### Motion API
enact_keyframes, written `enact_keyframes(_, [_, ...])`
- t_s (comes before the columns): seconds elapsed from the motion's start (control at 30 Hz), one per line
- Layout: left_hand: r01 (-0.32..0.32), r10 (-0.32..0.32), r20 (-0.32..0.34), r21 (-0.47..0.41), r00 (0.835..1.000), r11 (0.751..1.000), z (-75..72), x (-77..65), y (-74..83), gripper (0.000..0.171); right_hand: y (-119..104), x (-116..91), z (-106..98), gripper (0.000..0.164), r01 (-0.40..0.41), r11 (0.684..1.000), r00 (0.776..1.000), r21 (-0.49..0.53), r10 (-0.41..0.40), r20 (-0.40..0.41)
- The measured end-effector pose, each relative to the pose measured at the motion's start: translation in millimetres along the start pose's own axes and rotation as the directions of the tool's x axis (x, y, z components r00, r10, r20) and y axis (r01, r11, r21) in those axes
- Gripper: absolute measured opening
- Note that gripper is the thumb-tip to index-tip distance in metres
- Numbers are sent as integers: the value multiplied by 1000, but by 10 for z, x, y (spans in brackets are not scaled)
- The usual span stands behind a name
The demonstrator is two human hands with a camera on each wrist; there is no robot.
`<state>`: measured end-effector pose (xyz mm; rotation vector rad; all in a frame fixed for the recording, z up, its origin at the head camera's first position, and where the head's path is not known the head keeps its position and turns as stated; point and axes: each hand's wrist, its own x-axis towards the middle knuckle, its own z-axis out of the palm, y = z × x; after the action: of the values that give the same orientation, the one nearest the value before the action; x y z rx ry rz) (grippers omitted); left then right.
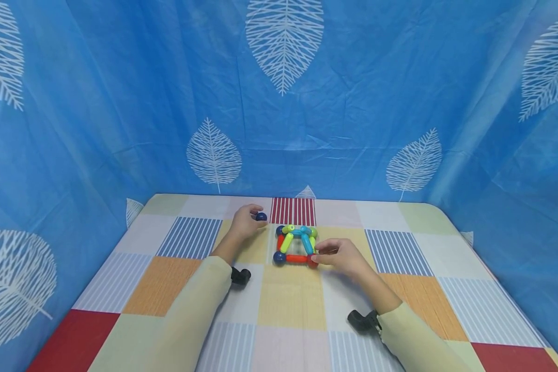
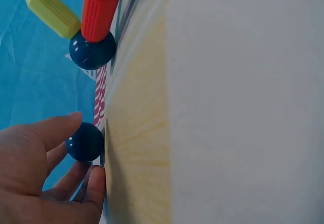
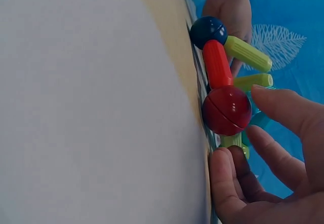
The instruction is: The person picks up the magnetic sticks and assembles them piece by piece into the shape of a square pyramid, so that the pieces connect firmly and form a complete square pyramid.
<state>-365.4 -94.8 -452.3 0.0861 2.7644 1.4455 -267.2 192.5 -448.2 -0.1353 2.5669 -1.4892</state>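
Observation:
A dark blue ball (image 1: 261, 216) sits between the thumb and fingers of my left hand (image 1: 245, 223), which pinches it lightly. In the left wrist view that ball (image 2: 85, 142) appears close to the tablecloth. To its right stands a small frame of balls and rods, with a red rod (image 1: 296, 258) along the front, yellow-green rods (image 1: 286, 243) and light blue rods (image 1: 307, 243) leaning inward. A blue ball (image 1: 279, 258) marks its front left corner. My right hand (image 1: 346, 256) has its thumb at the red corner ball (image 3: 227, 110), with loosely bent fingers beside it.
A patchwork-patterned cloth (image 1: 290, 305) covers the table. Blue curtains with white leaf prints (image 1: 279, 129) hang behind and along both sides. Black wrist devices (image 1: 362, 321) stick out near both sleeves.

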Motion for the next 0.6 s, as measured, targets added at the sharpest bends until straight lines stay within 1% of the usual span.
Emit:
enact_keyframes(0.1, [9, -9, -9, -24, 1000, 1000, 9, 9, -17, 46, -7, -14, 21, 35, 14, 1000, 1000, 15, -14, 27])
enact_keyframes(0.2, [11, -11, -13, -28, 1000, 1000, 13, 17, -32, 42, -3, -18, 40, 34, 28, 999, 999, 43, -30, 44])
enact_keyframes(0.3, [13, -13, -23, -27, 1000, 1000, 11, 15, -40, 38, 2, -17, 55, 34, 40, 998, 998, 51, -43, 48])
enact_keyframes(0.47, [10, -11, -44, -19, 999, 1000, 7, 3, -49, 33, -1, -20, 71, 34, 39, 998, 998, 45, -41, 40])
enact_keyframes(0.6, [17, -18, -45, -20, 999, 1000, 7, 0, -52, 31, -9, -19, 68, 33, 37, 998, 998, 46, -39, 42])
